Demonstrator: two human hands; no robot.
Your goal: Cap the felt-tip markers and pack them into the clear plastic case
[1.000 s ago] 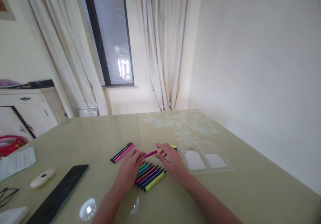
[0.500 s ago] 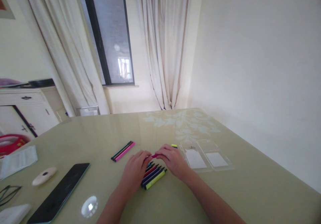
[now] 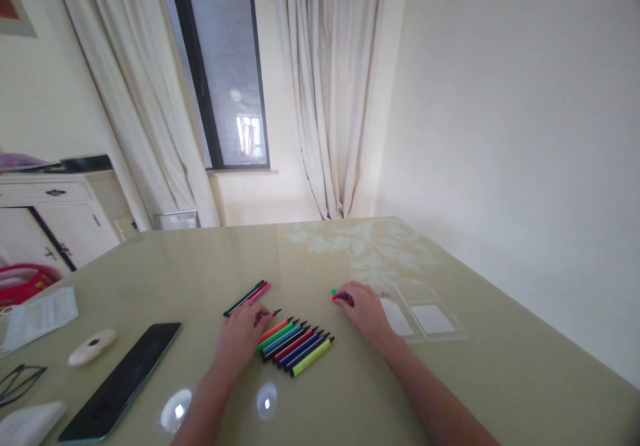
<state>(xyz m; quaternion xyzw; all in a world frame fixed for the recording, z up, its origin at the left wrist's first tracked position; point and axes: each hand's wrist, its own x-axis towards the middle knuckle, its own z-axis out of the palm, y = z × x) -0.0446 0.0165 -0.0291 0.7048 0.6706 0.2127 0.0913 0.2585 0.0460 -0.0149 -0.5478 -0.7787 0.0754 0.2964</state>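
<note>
My left hand (image 3: 240, 339) is closed on a felt-tip pen (image 3: 275, 313) whose bare dark tip points up and right; most of its barrel is hidden under my fingers. Beside that hand lies a slanted row of uncapped felt-tip pens (image 3: 296, 346), orange and green at one end, yellow at the other. Just beyond my left fingers rest several capped pens (image 3: 247, 296), dark green and pink among them. Further right, my right hand (image 3: 364, 309) pinches a small reddish pen cap, partly hidden by the fingers. A green cap (image 3: 334, 291) shows at the fingertips.
An opened clear plastic case (image 3: 453, 331) with white inserts lies right of my right hand. On the left are a dark phone or tablet (image 3: 123, 383), a white oval object (image 3: 92, 347), glasses (image 3: 21, 383) and a face mask (image 3: 43, 316). A wall borders the table's right side.
My hands have parted. The pink pen between them has come uncapped: my left hand moved left with the pen, my right hand slightly right to the caps. More of the pen row shows.
</note>
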